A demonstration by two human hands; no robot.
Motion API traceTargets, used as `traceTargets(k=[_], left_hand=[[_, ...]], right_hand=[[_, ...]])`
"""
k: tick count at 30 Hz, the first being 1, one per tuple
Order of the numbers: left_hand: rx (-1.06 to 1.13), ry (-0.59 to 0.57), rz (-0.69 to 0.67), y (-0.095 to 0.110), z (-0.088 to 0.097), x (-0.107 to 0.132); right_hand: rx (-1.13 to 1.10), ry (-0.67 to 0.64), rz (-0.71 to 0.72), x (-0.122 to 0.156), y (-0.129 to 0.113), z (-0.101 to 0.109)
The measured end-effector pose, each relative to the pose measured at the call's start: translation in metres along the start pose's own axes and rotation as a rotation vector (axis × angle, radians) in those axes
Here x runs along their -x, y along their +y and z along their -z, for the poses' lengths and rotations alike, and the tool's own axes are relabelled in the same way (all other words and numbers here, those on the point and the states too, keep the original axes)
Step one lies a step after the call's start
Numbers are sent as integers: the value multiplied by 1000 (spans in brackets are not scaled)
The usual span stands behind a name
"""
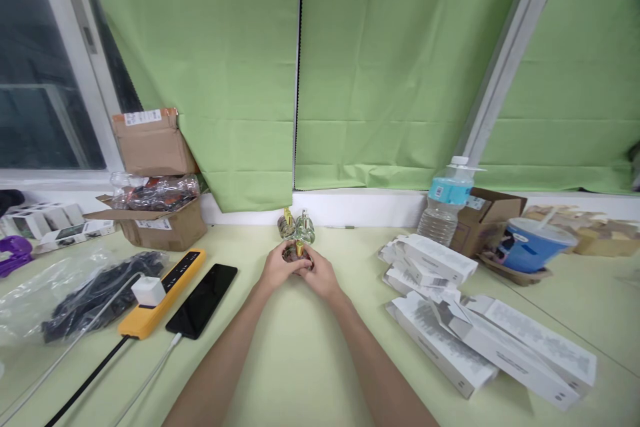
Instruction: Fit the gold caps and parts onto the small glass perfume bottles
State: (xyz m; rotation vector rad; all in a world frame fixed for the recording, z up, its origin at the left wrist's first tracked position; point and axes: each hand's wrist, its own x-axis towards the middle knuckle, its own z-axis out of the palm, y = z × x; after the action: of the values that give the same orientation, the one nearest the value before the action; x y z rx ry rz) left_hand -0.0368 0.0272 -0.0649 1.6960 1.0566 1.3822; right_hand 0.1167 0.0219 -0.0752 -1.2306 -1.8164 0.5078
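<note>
Both my hands are out in front of me on the pale table, their thumbs close together. A small rounded glass bottle with a gold-coloured top and dark contents is between them. My left hand curls around its left side, and my right hand closes around its right side. Just beyond the fingers stand two similar small bottles: one with a gold top and a clear, greenish one. My palms hide the lower part of the held bottle.
To the left lie a black phone, an orange power strip and a bagged dark item. Cardboard boxes are stacked behind. On the right are white cartons, a water bottle and a blue cup.
</note>
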Motion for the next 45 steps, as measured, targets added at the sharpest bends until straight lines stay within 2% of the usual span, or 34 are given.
traceTargets(k=[19, 27, 31, 37, 45], left_hand=[[23, 10, 22, 1, 0, 0], [50, -70, -18, 0, 1, 0], [42, -53, -20, 1, 0, 1], [17, -15, 2, -2, 1, -1], [40, -72, -9, -4, 2, -1]], right_hand=[[2, 2, -14, 1, -1, 0], [-37, 47, -32, 2, -7, 2], [-76, 29, -14, 1, -6, 2], [6, 13, -32, 1, -5, 2], [38, 35, -34, 1, -7, 1]])
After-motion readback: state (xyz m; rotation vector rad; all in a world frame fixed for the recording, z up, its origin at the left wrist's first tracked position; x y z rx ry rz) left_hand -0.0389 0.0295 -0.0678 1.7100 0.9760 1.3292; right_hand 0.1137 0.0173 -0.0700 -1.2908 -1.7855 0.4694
